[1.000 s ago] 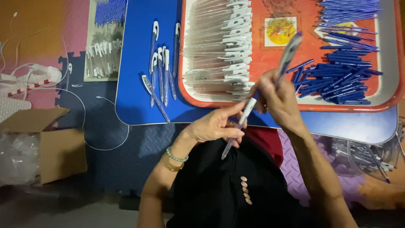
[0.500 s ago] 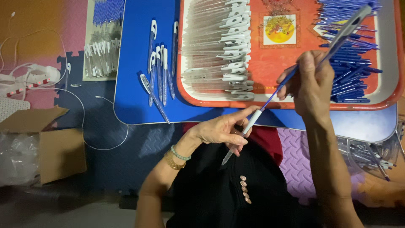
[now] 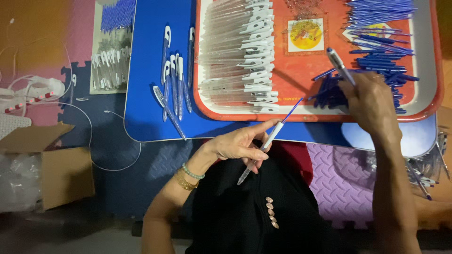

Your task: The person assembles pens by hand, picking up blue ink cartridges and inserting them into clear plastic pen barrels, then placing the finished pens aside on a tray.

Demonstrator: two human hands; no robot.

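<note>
Two hands work: left hand (image 3: 235,146) pinches a clear pen barrel (image 3: 261,151), refill protruding toward one o'clock; right hand (image 3: 372,101) grips a pen (image 3: 340,66) above blue refills (image 3: 376,51), fingers closed.

Tray (image 3: 435,56): on the worktop (image 3: 146,70), right part, reaching its near edge.
Stacked pen barrels (image 3: 230,56): in the tray, left half.
Refill pile (image 3: 381,47): in the tray, right half.
Loose pens (image 3: 174,84): on the worktop, left of the tray.
Cardboard box (image 3: 56,169): on the floor, beyond the worktop's near left corner.
Small board of parts (image 3: 110,47): on the floor, left of the worktop's left edge.
</note>
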